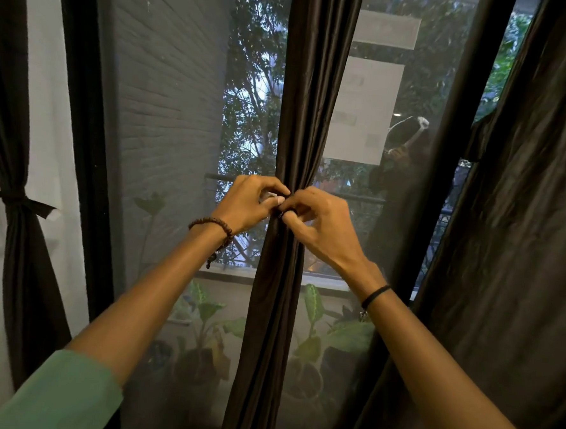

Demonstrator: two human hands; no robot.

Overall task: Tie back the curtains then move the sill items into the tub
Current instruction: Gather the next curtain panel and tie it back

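Head view showed the middle curtain point(301, 116) gathered into a bundle running from 12 to 6 o'clock. Left hand point(249, 202) from 9 and right hand point(321, 220) from 3 met at its waist, equally near, fingers pinching its front. No tub was visible.

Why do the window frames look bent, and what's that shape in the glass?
Head view: the wide lens bows the window frame; the glass mirrors a person; daylight behind darkens the middle curtain; left hand and right hand pinching it look sharp.
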